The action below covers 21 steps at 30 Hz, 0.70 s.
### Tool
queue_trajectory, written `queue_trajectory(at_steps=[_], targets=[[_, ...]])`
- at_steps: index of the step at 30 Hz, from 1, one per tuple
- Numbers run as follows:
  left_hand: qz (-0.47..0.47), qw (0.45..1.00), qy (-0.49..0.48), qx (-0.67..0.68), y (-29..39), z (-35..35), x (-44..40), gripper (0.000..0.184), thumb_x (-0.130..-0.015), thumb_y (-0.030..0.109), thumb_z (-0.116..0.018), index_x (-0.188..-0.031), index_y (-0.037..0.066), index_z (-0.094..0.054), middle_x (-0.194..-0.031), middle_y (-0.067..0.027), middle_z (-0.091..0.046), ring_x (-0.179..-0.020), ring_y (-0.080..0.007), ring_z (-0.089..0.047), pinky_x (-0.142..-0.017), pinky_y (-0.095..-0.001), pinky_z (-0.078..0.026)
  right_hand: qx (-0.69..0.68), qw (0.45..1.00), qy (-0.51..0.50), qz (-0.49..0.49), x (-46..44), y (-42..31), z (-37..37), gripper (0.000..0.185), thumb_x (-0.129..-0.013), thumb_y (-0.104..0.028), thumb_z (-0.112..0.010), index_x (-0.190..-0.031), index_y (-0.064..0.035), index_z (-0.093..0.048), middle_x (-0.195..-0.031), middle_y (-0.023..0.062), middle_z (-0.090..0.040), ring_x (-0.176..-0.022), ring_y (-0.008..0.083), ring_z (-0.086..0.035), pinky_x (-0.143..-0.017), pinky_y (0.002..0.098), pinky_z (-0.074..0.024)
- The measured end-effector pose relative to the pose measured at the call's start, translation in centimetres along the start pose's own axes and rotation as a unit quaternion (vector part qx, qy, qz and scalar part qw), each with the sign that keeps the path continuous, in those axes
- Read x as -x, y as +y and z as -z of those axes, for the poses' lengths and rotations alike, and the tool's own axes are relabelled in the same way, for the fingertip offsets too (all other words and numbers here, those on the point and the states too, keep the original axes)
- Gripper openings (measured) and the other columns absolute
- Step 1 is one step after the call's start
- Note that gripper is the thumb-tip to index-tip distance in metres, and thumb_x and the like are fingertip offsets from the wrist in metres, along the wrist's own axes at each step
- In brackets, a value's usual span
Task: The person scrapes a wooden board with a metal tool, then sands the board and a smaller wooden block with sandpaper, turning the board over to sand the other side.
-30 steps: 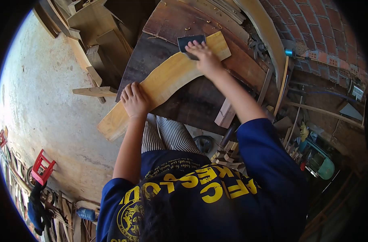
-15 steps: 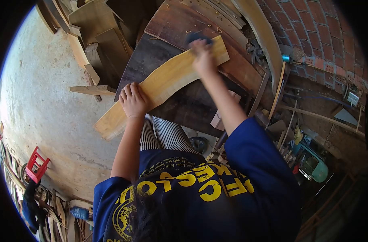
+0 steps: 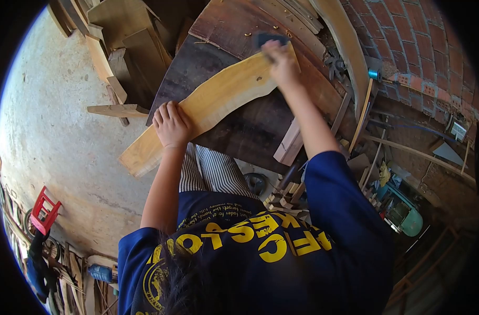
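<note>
A curved, pale yellow wooden board (image 3: 226,94) lies at a slant across a dark worktable (image 3: 239,142), its lower left end sticking out past the edge. Across its lower part, my left hand (image 3: 171,125) grips it, with the fingers over the top and their tips near the far edge. Near the board's upper right end, my right hand (image 3: 282,64) is closed on a dark flat block (image 3: 271,40), blurred by motion, perhaps a sanding block. The block's underside is hidden. A dark knot shows in the wood just left of my right wrist.
Wood shavings lie on the reddish planks (image 3: 224,23) at the back. A small wooden block (image 3: 289,144) sits at the table's right edge. Leaning wood pieces (image 3: 121,31) stand back left; a brick wall (image 3: 407,37) rises on the right. A red plastic stool (image 3: 44,210) stands far left.
My right hand has moved with the dark block up and right toward the board's far end, baring the knot. My left hand keeps its hold; the view has shifted slightly.
</note>
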State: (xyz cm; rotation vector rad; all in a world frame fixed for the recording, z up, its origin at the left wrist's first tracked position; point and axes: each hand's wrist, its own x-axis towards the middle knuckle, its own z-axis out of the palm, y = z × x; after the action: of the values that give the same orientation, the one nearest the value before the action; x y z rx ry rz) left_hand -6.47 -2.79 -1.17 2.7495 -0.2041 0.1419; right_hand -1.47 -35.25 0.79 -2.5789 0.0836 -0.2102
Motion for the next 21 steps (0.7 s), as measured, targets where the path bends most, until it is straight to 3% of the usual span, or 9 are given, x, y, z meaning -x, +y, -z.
queue_trajectory(at_steps=[3,4,6,9,11,13,15,19,21], targets=[[0.001,1.000,0.006,-0.008,0.2,0.2,-0.2,0.017,-0.086,0.018,-0.049,-0.098,0.009,-0.056,-0.099,-0.0088,-0.057,-0.096,-0.0285,-0.052,-0.086,-0.0398,-0.038,0.144,0.980,0.099,-0.096,-1.2,-0.2,-1.6,0.036,-0.080,0.002,-0.051,-0.112,-0.0084,-0.063,-0.122,0.0136,-0.059,-0.121,0.0314,-0.050,-0.107,0.0416,-0.0340],[-0.002,1.000,0.010,-0.015,0.2,0.2,-0.3,0.016,-0.086,0.018,-0.050,-0.097,0.009,-0.056,-0.098,-0.0077,-0.056,-0.095,-0.0273,-0.053,-0.085,-0.0383,-0.039,0.052,0.989,0.061,-0.121,0.0,-2.5,-3.5,0.040,-0.079,0.003,-0.051,-0.115,-0.0084,-0.062,-0.128,0.0134,-0.054,-0.125,0.0316,-0.045,-0.110,0.0425,-0.0294],[-0.008,1.000,0.022,-0.010,0.0,-0.1,-0.4,0.016,-0.085,0.018,-0.050,-0.097,0.009,-0.056,-0.098,-0.0077,-0.056,-0.095,-0.0273,-0.053,-0.085,-0.0381,-0.039,0.007,0.994,-0.051,0.096,4.2,-7.3,-6.6,0.040,-0.078,0.003,-0.052,-0.115,-0.0082,-0.062,-0.119,0.0132,-0.061,-0.122,0.0281,-0.050,-0.108,0.0430,-0.0304],[-0.006,1.000,0.014,-0.004,0.0,0.7,0.5,0.016,-0.085,0.017,-0.050,-0.098,0.009,-0.056,-0.099,-0.0078,-0.057,-0.096,-0.0272,-0.053,-0.086,-0.0378,-0.038,-0.043,0.986,-0.106,0.122,4.0,-5.8,-2.3,0.037,-0.079,0.003,-0.051,-0.112,-0.0074,-0.064,-0.115,0.0128,-0.063,-0.119,0.0253,-0.053,-0.106,0.0409,-0.0346],[0.007,1.000,0.014,-0.005,0.0,0.7,0.6,0.016,-0.085,0.017,-0.050,-0.098,0.008,-0.056,-0.099,-0.0078,-0.057,-0.096,-0.0271,-0.053,-0.086,-0.0377,-0.038,-0.143,0.984,0.063,-0.085,1.4,1.2,-3.1,0.030,-0.081,0.002,-0.050,-0.105,-0.0051,-0.067,-0.111,0.0147,-0.064,-0.117,0.0281,-0.054,-0.102,0.0397,-0.0380],[-0.005,0.999,0.033,0.002,0.1,0.5,0.6,0.018,-0.084,0.017,-0.051,-0.099,0.008,-0.056,-0.099,-0.0079,-0.057,-0.097,-0.0266,-0.053,-0.086,-0.0376,-0.038,0.040,0.995,0.036,-0.086,0.7,-0.1,-1.8,0.032,-0.080,0.004,-0.050,-0.107,-0.0042,-0.066,-0.114,0.0166,-0.063,-0.118,0.0308,-0.053,-0.102,0.0384,-0.0388],[0.009,0.999,0.033,0.016,-0.1,0.6,0.6,0.017,-0.085,0.016,-0.050,-0.100,0.009,-0.056,-0.100,-0.0091,-0.057,-0.097,-0.0286,-0.052,-0.087,-0.0394,-0.039,-0.202,0.949,0.186,-0.157,2.1,-1.0,-7.2,0.033,-0.079,0.002,-0.051,-0.108,-0.0041,-0.065,-0.119,0.0185,-0.060,-0.116,0.0331,-0.054,-0.102,0.0388,-0.0393],[0.005,1.000,0.015,0.014,-0.1,-0.1,-0.1,0.018,-0.085,0.016,-0.050,-0.100,0.009,-0.056,-0.101,-0.0084,-0.057,-0.098,-0.0277,-0.052,-0.087,-0.0392,-0.038,-0.010,0.980,-0.122,0.157,4.8,-8.6,-4.6,0.033,-0.085,-0.004,-0.050,-0.115,-0.0084,-0.063,-0.125,0.0143,-0.057,-0.120,0.0284,-0.052,-0.106,0.0415,-0.0345],[0.009,1.000,0.012,0.012,-0.1,-0.2,0.0,0.018,-0.085,0.016,-0.050,-0.101,0.009,-0.056,-0.102,-0.0083,-0.057,-0.099,-0.0275,-0.052,-0.088,-0.0392,-0.037,-0.047,0.998,-0.017,0.049,1.8,-1.9,-3.6,0.034,-0.086,-0.002,-0.048,-0.115,-0.0101,-0.064,-0.123,0.0126,-0.059,-0.120,0.0294,-0.051,-0.108,0.0396,-0.0329]])
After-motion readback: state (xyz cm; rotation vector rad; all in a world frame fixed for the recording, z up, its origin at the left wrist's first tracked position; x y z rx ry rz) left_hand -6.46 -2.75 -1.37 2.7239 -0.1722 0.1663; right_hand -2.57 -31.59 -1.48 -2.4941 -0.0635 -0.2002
